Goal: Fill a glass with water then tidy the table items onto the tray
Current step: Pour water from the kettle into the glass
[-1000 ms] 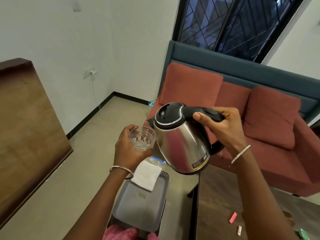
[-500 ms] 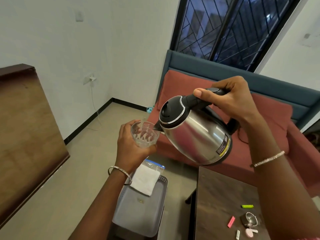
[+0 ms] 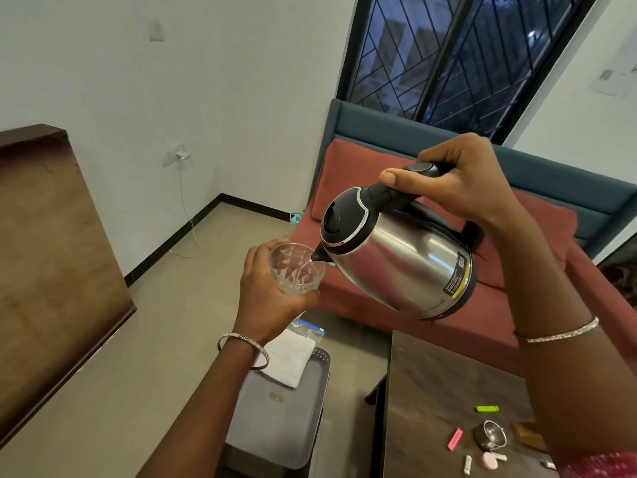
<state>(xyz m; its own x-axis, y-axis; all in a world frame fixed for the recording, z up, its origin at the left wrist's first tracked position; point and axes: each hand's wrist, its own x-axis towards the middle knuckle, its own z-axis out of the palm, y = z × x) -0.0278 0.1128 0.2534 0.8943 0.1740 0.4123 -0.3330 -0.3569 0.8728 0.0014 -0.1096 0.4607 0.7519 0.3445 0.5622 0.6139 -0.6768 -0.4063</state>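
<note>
Pour: L hand (image 3: 265, 298) wraps glass (image 3: 296, 269); R hand (image 3: 462, 188) grips kettle (image 3: 396, 260) handle, fingers (image 3: 448, 157) curled. I'd hold spout inside rim, tilt slow.

A clear cut glass (image 3: 296, 269) is held in the air, with the spout of a tilted steel kettle (image 3: 403, 267) over its rim. Below lies the grey tray (image 3: 275, 426), bearing a white cloth (image 3: 289, 360). A green stick (image 3: 487, 408) and a pink stick (image 3: 455, 439) lie on the dark desk (image 3: 431, 391).

Home living room, cushioned sofa (image 3: 448, 215), barred window (image 3: 465, 56), dark table (image 3: 431, 391)
</note>
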